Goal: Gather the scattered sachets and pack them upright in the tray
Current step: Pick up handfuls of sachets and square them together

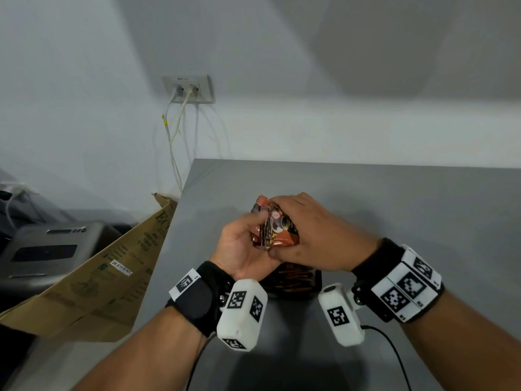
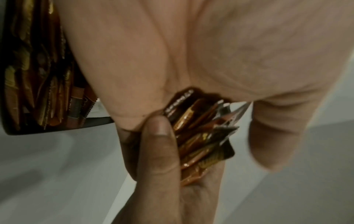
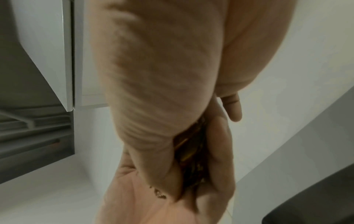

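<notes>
A stack of several brown sachets [image 1: 275, 230] is held above the grey table, squeezed between both hands. My left hand [image 1: 245, 244] cups the stack from the left with curled fingers. My right hand [image 1: 304, 230] grips it from above and the right. The left wrist view shows the sachet edges [image 2: 201, 133] fanned between a thumb and the palm. In the right wrist view only a sliver of the sachets [image 3: 191, 159] shows between the fingers. The black tray [image 1: 317, 286], with sachets standing in it, sits just below the hands; its dark rim [image 2: 57, 127] shows at the left.
The grey table [image 1: 394, 221] extends right and back to a white wall. An open cardboard box [image 1: 107, 272] leans at the table's left edge, with a grey machine [image 1: 48, 249] beyond. A wall socket with white cables [image 1: 187, 90] hangs behind.
</notes>
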